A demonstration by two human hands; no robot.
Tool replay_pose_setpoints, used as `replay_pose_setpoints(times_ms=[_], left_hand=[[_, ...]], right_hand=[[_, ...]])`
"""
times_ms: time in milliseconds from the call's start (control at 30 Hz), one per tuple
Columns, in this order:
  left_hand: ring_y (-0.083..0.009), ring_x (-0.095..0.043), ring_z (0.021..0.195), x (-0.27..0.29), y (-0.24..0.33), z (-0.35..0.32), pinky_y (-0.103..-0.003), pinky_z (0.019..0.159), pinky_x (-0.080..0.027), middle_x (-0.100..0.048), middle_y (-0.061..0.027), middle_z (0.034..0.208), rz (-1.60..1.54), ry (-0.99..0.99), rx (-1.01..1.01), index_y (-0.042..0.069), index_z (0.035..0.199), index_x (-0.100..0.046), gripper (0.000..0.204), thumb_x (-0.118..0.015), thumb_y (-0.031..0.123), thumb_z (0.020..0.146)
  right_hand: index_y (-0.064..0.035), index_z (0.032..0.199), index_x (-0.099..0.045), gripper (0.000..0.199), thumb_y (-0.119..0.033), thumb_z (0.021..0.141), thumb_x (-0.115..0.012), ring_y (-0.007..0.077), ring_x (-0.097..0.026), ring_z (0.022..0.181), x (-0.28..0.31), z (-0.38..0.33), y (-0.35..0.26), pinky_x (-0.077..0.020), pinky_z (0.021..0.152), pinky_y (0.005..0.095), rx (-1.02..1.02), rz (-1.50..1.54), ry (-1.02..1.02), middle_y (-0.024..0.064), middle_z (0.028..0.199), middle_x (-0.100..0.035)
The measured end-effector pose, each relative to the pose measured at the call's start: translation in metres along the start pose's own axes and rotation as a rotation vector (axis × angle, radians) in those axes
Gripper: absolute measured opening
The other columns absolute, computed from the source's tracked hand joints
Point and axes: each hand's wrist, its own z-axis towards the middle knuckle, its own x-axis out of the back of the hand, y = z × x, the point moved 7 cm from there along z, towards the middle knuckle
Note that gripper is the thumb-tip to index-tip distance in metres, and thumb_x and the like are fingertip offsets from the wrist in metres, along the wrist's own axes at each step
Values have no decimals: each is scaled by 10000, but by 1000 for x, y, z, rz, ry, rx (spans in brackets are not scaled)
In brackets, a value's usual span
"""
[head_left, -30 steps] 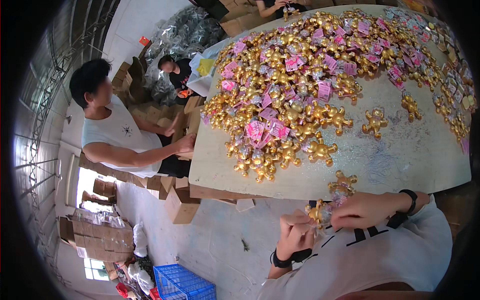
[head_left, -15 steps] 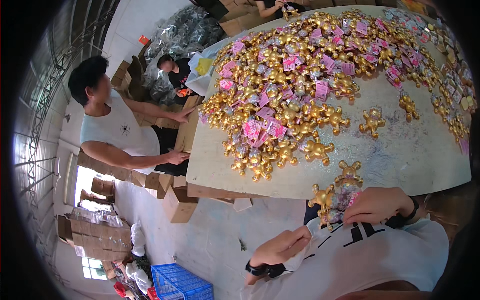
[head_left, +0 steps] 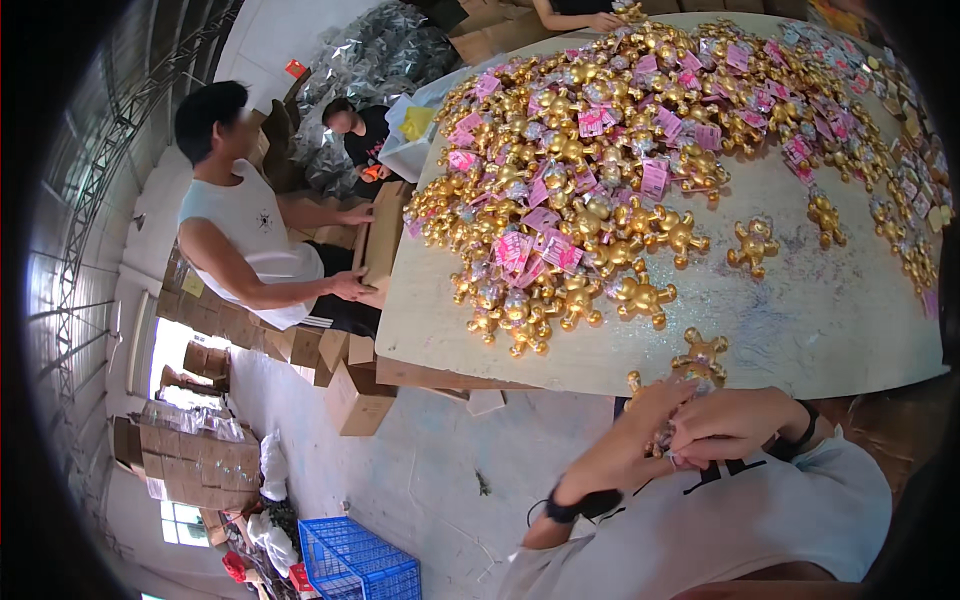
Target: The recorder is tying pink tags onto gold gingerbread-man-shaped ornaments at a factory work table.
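Just off the near edge of the table [head_left: 850, 365], my hands are together around a gold bear figure. My left hand [head_left: 640, 430] is closed over it, with only small gold parts of the bear [head_left: 633, 381] showing past the fingers. Against its other side, my right hand [head_left: 735, 425] is closed, fingertips pinched at the bear; what exactly they pinch is hidden. Another gold bear [head_left: 700, 352] lies at the table edge beyond my hands. Farther off, a large heap of gold bears [head_left: 560, 150] with pink tags [head_left: 512, 250] covers much of the table.
Single bears [head_left: 752, 245] lie apart on the glitter-strewn tabletop. To the left, a co-worker [head_left: 250, 215] holds a cardboard carton [head_left: 380, 240] at the table's side. Another person sits behind, near a white bin [head_left: 405, 155]. A blue crate [head_left: 360, 560] stands on the floor.
My left hand has moved right and up, from apart to meeting the right hand on the bear. The co-worker's carton has tilted up at the table's side.
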Motion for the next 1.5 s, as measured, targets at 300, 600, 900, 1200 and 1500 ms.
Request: replay_pose_setpoints(times_ms=[300,600,900,1200,1500], left_hand=[[-298,-559,882,-42,-54,-13,-349,801,-436,-559,-160,981,-243,-190,108,18,1049,-505,170,-468,79,895],[-253,-496,1011,-45,-70,-28,-334,864,-394,-496,-135,1083,-311,-231,153,5,1135,-453,245,-430,95,909],[-274,-477,1115,-53,-67,-24,-353,951,-360,-477,-172,1213,-311,-277,103,-15,1229,-429,352,-450,117,904],[-283,-463,1154,-48,-62,-20,-354,979,-345,-471,-178,1251,-394,-295,87,-5,1248,-432,393,-494,128,883],[-283,-454,1190,-44,-53,-17,-356,1008,-338,-487,-180,1253,-360,-361,164,3,1230,-460,388,-525,156,880]], right_hand=[[27,946,-566,142,-60,921,-456,251,-603,679,30,-3,-23,-478,610,346,150,484,152,117,759,-652],[82,1063,-528,213,-59,909,-488,288,-584,730,6,-8,-9,-471,658,363,374,541,-144,157,919,-630],[51,1120,-505,234,-10,897,-472,306,-600,743,-9,-7,-1,-472,649,358,277,316,-323,167,923,-636],[44,1026,-570,180,-15,893,-465,247,-616,637,-15,-1,7,-472,559,332,226,365,-354,118,783,-642],[9,1021,-602,168,-34,874,-532,220,-618,701,-12,14,7,-481,631,305,132,267,-259,91,811,-650]])
